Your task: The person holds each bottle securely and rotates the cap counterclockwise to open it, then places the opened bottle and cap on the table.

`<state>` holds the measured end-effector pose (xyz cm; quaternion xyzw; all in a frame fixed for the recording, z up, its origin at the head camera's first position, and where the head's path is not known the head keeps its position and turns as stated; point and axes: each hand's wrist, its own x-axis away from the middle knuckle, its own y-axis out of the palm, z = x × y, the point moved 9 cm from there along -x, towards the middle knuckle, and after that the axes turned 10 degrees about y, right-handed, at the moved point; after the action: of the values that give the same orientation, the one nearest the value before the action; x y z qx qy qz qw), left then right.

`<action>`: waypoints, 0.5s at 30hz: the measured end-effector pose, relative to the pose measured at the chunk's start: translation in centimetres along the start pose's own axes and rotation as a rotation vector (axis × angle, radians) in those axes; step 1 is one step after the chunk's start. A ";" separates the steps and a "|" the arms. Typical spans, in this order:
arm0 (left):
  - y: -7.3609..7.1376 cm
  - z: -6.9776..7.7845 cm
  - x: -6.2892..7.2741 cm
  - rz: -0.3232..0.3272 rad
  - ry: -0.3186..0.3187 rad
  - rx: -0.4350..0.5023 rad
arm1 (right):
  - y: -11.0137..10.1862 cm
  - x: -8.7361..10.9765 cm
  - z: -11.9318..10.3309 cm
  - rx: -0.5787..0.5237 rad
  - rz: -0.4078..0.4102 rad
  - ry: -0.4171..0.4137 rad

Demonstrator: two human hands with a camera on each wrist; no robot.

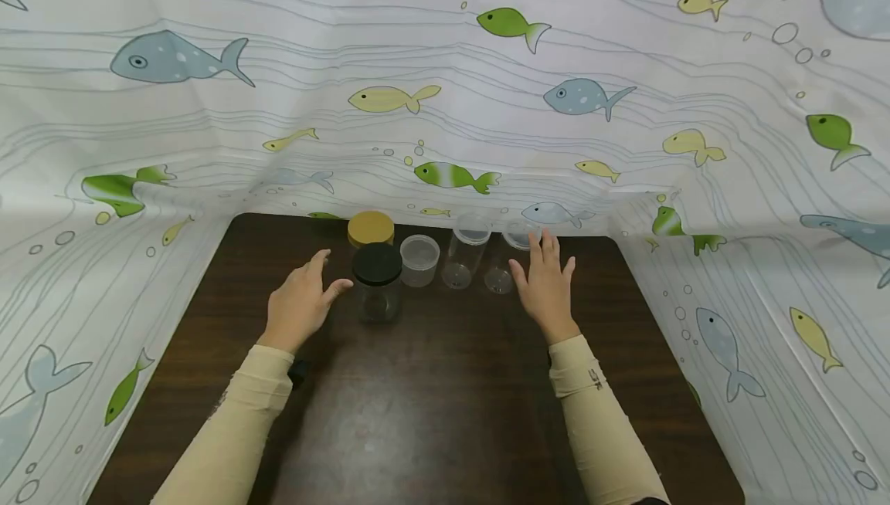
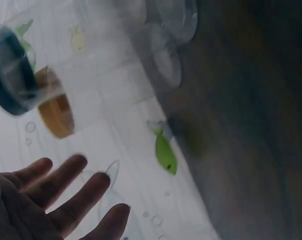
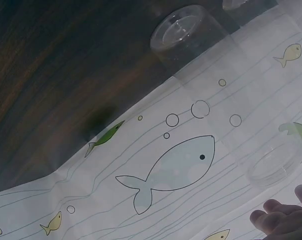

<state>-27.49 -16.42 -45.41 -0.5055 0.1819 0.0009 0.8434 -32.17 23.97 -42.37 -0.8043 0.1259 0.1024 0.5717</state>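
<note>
Cream sleeves (image 1: 232, 420) are crossing the table (image 1: 431, 405), left hand (image 1: 299, 302) at ten o'clock and right hand (image 1: 547, 287) at two, fingers apart, seemingly to bracket the black-lidded jar (image 1: 378, 281) at eleven and clear jar (image 1: 498, 277) at one.

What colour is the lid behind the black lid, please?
The lid is golden yellow, clearest in the head view.

right sleeve (image 1: 602, 432), dark mark (image 1: 596, 379), unreadable
</note>
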 end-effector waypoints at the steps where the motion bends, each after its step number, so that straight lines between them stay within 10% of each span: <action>1: 0.4 0.0 0.0 -0.006 -0.005 0.025 | 0.0 0.0 0.0 -0.005 0.003 -0.001; 15: 7.0 -0.6 0.7 -0.046 -0.152 0.343 | 0.2 0.6 0.0 -0.057 0.013 -0.001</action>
<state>-28.35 -13.62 -51.85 -0.3567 0.1034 -0.0114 0.9284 -31.71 23.82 -42.74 -0.8194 0.1281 0.1101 0.5478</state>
